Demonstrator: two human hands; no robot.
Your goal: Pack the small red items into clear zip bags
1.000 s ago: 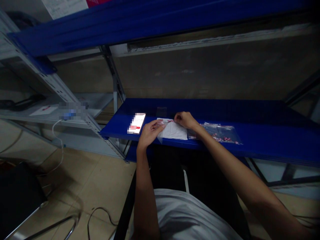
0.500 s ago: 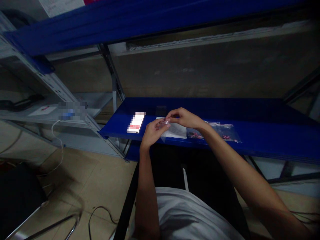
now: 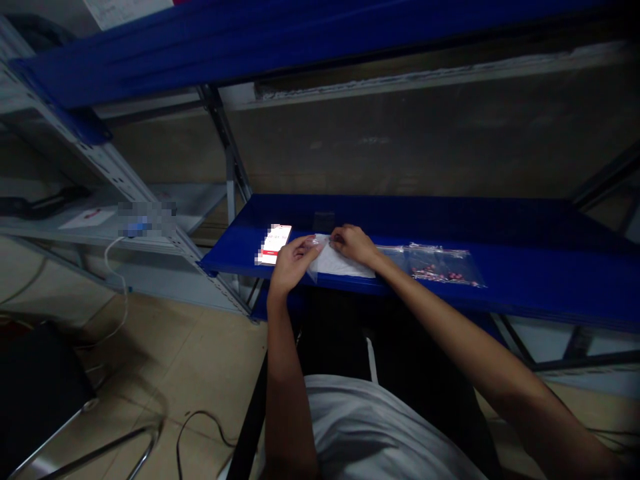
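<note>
Between the thumb and fingers of the left hand (image 3: 291, 265), a clear plastic bag (image 3: 313, 272) is pinched, one corner hanging below them; just to their right, over the white cloth (image 3: 350, 264), the fingertips of the right hand (image 3: 356, 245) are drawn together, though whether they grip anything I cannot tell. Film that thin could slip or cling to itself if the left pinch slackens, and any small piece between the right fingertips might drop beneath them onto the cloth or roll across the blue shelf (image 3: 540, 250). Farther right of those fingers lies a flat bag (image 3: 470, 267) holding pink pieces (image 3: 455, 276); a sweep of the wrist might drag it. Close outside the left fingers, the phone (image 3: 278, 241) could be nudged if that hand shifts outward
</note>
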